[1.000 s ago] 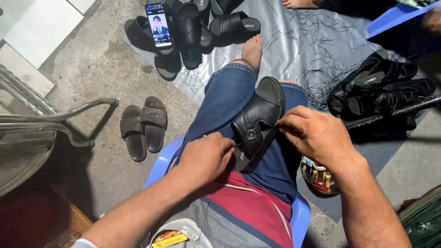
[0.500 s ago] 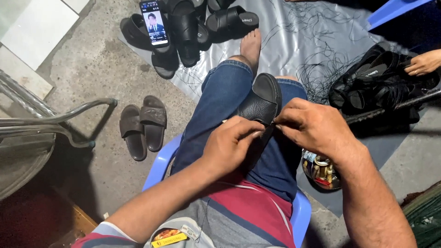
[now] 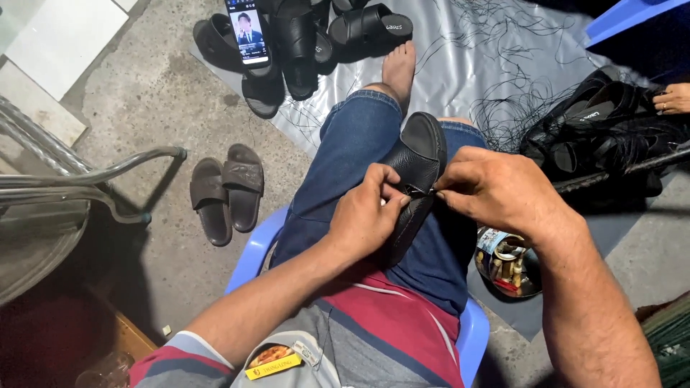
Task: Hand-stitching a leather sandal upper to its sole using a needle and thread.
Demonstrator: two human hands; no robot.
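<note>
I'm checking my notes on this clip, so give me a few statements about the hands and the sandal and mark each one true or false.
1. Both hands, left hand and right hand, grip the black sandal on the lap. True.
2. A phone leans among the sandals ahead. True.
3. The brown slides lie on the silver sheet. False: they lie on bare concrete.
4. The person sits on a red chair. False: the plastic chair is blue.

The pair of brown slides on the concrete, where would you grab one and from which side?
Take a brown slide by its wide strap, coming from above: both lie flat, soles down, and the strap arches clear of the footbed, leaving room for fingers beneath.
</note>
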